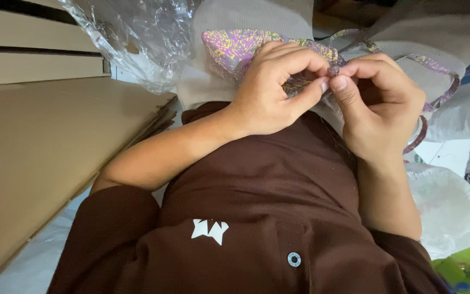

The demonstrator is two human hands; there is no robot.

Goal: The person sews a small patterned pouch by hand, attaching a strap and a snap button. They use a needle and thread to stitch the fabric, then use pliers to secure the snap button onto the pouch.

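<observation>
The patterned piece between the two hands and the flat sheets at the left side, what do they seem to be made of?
The patterned piece looks like woven cloth, matte, with a purple and yellow print; it folds softly where the left hand and right hand pinch it. The flat sheets look like brown cardboard: dull, stiff, stacked with straight edges.

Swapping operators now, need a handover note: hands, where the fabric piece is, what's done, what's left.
Left hand: shut, thumb and forefinger pinching the patterned purple-and-yellow fabric at its edge.
Right hand: shut, fingertips pinching a small dark bit, possibly a button or knot, right where the two hands meet.
Fabric is held up over the lap, above the brown shirt; its patterned strap loops out behind the right hand.
Nearby: flat cardboard sheets on the left side, clear plastic wrap above them.
Done: both hands have a grip on the same spot.
Left: cannot tell from this view; the work point is hidden by the fingers.
</observation>
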